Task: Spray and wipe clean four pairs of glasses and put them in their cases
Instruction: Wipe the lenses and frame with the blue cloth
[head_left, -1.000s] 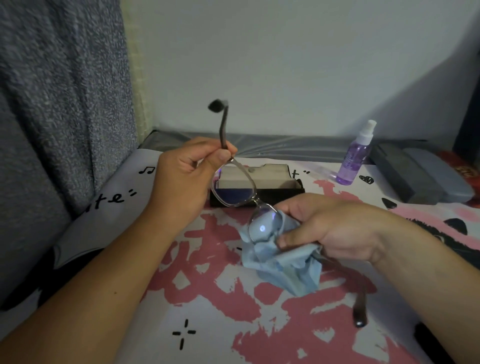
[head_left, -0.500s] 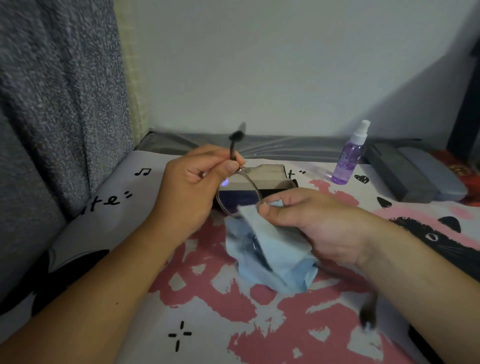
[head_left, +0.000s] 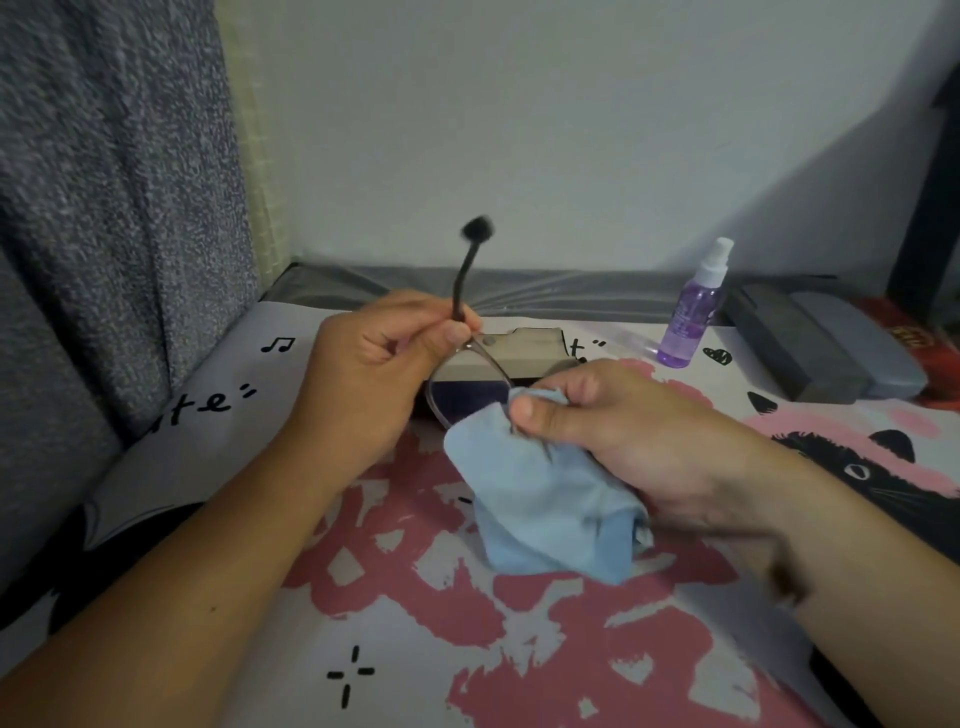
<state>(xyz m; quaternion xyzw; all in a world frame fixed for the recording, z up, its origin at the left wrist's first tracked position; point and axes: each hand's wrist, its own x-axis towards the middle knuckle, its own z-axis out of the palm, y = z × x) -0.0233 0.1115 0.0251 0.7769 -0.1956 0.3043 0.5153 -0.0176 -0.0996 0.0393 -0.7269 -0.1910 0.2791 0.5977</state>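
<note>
Left hand (head_left: 363, 374) pinches the thin clear-rimmed glasses (head_left: 467, 387) at the hinge, thumb and forefinger curled tight round the frame corner, other fingers folded in; the black curved temple arm (head_left: 460, 291) sticks up from the pinch, its rounded tip blurred. Right hand (head_left: 639, 436) pinches the soft light-blue microfibre cloth (head_left: 540, 509) against the glasses at the near lens edge, thumb pressed flat on the fabric, fingers curled behind it; the cloth hangs down in a loose crumpled fold and covers the other lens, so that side of the frame cannot be made out. The visible lens reads dark and smooth, rim rounded. Glasses are held in the air above the middle of the printed bedsheet (head_left: 395, 597), a matte white fabric with pink blotches, black music notes and a cat face toward the right edge. Just behind the glasses, toward the far edge, lies an open rectangular case (head_left: 530, 353), pale lining over a dark base. Near the far right corner stands a translucent purple plastic spray bottle (head_left: 693, 312) with white nozzle, upright, and beside it two closed hard cases, one dark grey (head_left: 795, 348) and one lighter blue-grey (head_left: 862, 348), side by side and touching. Speckled grey curtain (head_left: 104, 208) hangs along the left edge, plain smooth wall behind
</note>
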